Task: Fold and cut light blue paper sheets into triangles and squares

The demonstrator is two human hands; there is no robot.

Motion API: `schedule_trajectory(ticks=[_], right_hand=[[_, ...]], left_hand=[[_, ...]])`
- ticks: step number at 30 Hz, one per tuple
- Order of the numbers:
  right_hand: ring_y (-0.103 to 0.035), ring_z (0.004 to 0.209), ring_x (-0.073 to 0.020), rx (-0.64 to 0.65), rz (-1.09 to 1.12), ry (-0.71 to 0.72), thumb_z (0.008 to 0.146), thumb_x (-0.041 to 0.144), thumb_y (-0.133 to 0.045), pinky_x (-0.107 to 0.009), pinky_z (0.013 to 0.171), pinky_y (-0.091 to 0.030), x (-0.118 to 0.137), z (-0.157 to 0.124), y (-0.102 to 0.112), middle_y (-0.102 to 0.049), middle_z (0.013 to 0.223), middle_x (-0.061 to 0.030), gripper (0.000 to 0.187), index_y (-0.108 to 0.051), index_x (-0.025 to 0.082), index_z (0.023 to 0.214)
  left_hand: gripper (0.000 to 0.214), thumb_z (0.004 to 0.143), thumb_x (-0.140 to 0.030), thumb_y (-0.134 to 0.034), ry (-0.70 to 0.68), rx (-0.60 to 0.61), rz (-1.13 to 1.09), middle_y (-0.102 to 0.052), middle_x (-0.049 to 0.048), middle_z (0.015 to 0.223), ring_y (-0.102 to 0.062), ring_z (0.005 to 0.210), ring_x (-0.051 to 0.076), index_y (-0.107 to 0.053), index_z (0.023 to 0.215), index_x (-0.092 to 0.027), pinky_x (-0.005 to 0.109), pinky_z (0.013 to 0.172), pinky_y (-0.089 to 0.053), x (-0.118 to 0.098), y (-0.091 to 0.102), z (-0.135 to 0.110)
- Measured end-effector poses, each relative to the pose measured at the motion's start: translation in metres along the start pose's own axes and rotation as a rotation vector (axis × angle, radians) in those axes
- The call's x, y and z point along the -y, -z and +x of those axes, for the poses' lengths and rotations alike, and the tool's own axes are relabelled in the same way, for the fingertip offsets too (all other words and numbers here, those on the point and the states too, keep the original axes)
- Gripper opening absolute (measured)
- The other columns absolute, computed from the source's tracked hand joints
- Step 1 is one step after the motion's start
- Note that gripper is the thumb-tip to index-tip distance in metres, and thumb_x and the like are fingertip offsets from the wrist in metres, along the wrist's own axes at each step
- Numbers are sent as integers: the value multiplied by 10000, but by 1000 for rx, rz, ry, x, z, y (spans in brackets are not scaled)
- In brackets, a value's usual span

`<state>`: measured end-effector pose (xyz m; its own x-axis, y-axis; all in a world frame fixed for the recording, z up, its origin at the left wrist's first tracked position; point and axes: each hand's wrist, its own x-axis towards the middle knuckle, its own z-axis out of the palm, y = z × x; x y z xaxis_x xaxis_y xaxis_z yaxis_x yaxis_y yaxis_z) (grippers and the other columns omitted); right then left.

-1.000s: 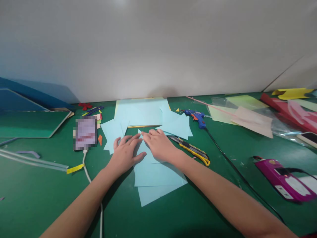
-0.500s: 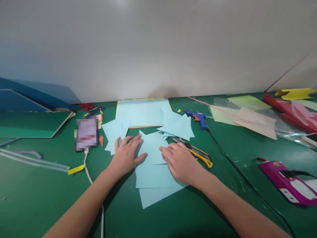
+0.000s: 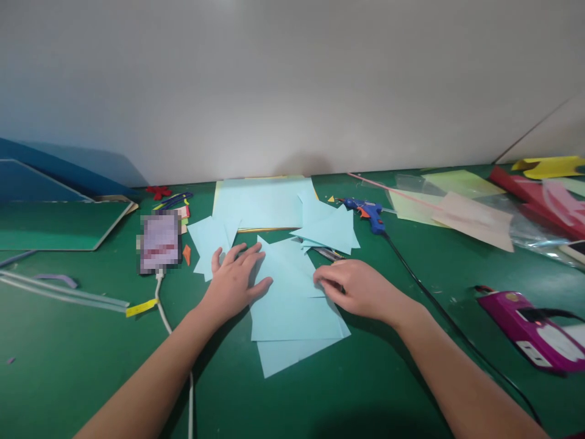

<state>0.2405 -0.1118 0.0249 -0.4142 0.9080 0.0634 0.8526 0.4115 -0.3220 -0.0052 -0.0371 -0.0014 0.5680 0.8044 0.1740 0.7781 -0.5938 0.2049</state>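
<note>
A stack of light blue paper sheets [image 3: 292, 311] lies on the green table [image 3: 365, 378] in front of me, the top sheet folded to a point. My left hand [image 3: 235, 277] lies flat on the stack's left side, fingers spread. My right hand [image 3: 361, 289] rests at the stack's right edge with its fingers curled together, touching the paper's edge. It covers most of a yellow and black utility knife, of which only the tip [image 3: 328, 252] shows. Whether it grips the knife or the paper is hidden.
More light blue sheets [image 3: 262, 204] and cut pieces [image 3: 331, 228] lie behind. A blue glue gun [image 3: 369, 214] with a black cord [image 3: 429, 286] runs right. A magenta device [image 3: 532, 329] sits far right, a phone [image 3: 158, 242] with a white cable left, and coloured papers [image 3: 461, 210] back right.
My right hand slid from the top of the folded paper down and right, to its right edge, and curled over the utility knife. My left hand stayed flat.
</note>
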Motion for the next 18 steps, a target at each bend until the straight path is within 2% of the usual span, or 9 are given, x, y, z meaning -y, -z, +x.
schedule_trajectory(ticks=[3, 5, 9, 12, 14, 18], right_hand=[[-567, 729, -187, 14, -107, 40, 890, 128, -377, -296, 682, -401, -5, 5, -6, -660, 753, -63, 397, -618, 174, 1202], [-553, 687, -187, 19, -180, 66, 877, 116, -377, -303, 671, -405, -6, 6, -8, -650, 709, -59, 424, -622, 179, 1218], [-551, 628, -183, 2, -208, 111, 841, 108, -397, -303, 627, -394, -7, 3, -4, -665, 654, -50, 407, -702, 204, 1092], [-577, 623, -173, -19, -114, 111, 807, 101, -412, -301, 639, -399, -9, -2, 0, -704, 663, -30, 368, -752, 217, 889], [-590, 626, -167, -32, -61, 110, 777, 95, -420, -297, 651, -401, -11, -5, 2, -715, 665, -15, 349, -747, 219, 770], [-555, 571, -157, -32, -69, 158, 721, 96, -434, -287, 622, -374, -14, -7, 3, -670, 573, -15, 309, -712, 211, 653]], left_hand=[[344, 839, -386, -556, -1, 1, -3, -509, 47, 1399, -370, 1322, 340, -559, 1157, -258, 637, 1077, -132, -1, 1, 0], [346, 841, -387, -555, 5, 17, -3, -506, 48, 1401, -359, 1331, 342, -556, 1160, -253, 642, 1076, -134, -2, 2, 0], [356, 843, -390, -561, 16, 35, 7, -500, 51, 1406, -346, 1342, 342, -552, 1166, -241, 644, 1079, -132, -3, 4, 1], [339, 861, -409, -540, 1, 18, 5, -503, 44, 1404, -355, 1338, 335, -558, 1162, -255, 635, 1084, -131, -2, 2, 1], [323, 884, -413, -507, -3, 5, 4, -508, 40, 1400, -359, 1337, 328, -561, 1160, -254, 631, 1086, -128, -1, 0, 0], [284, 908, -391, -466, 3, -37, 5, -542, 34, 1369, -373, 1328, 322, -578, 1130, -254, 631, 1084, -122, 0, -3, -1]])
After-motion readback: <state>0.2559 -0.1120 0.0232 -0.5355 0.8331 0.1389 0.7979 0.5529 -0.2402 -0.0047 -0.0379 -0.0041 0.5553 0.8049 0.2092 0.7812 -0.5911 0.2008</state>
